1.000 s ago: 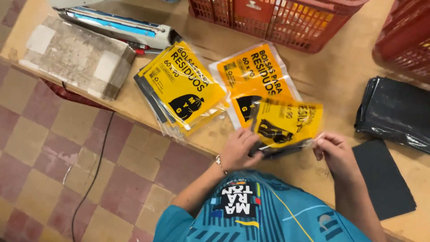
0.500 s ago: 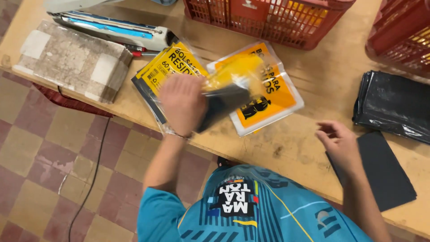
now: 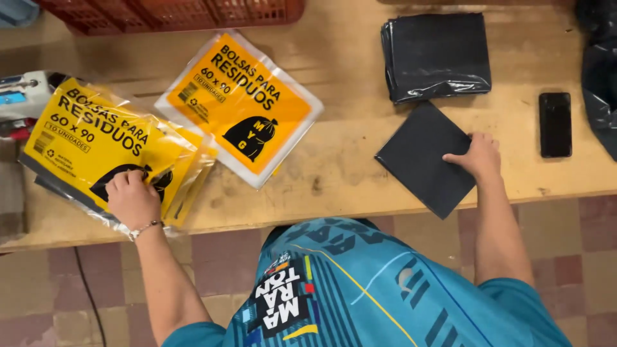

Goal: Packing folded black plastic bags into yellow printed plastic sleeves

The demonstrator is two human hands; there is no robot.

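My left hand (image 3: 132, 199) lies with curled fingers on the top packet of a stack of yellow plastic packets (image 3: 90, 138) at the left of the wooden table (image 3: 347, 160). An orange packet of the same kind (image 3: 241, 106) lies flat just right of the stack, partly under it. My right hand (image 3: 477, 157) presses on the right corner of a flat folded black bag (image 3: 418, 157) near the table's front edge.
A pile of folded black bags (image 3: 437, 54) sits behind the flat one. A black phone (image 3: 554, 124) lies to the right, with more black plastic (image 3: 598, 77) at the edge. A red crate (image 3: 167, 13) stands at the back, a tool (image 3: 19, 96) far left.
My left hand carried a yellow packet left and set it on the stack. My right hand moved right onto the folded black bag. The view shifted right.
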